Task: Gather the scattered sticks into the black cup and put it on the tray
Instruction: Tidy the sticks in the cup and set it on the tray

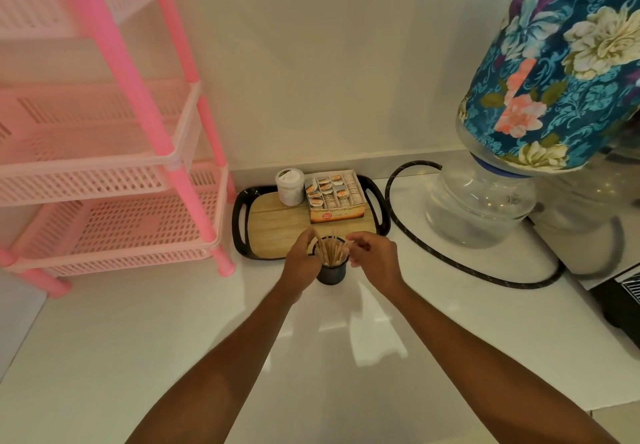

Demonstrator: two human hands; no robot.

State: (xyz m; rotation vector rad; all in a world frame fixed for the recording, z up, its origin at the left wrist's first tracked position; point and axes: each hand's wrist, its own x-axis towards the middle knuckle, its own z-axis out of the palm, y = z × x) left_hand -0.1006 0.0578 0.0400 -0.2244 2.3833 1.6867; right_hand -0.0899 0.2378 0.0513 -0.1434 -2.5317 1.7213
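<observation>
The black cup (331, 273) stands upright on the white counter, right at the front edge of the tray (242, 232), a black-rimmed tray with a wooden floor. A bundle of pale wooden sticks (330, 251) stands in the cup and pokes above its rim. My left hand (302, 259) wraps around the cup's left side near the rim, thumb raised beside the sticks. My right hand (374, 256) hovers just right of the cup with its fingers loosely curled and nothing visible in them. No loose sticks show on the counter.
On the tray's far part sit a white lidded jar (290, 187) and an open box of sachets (335, 197). A pink plastic rack (138, 201) stands at the left. A black hose (450, 260) loops at the right, by a water bottle (481, 197) under a floral cover.
</observation>
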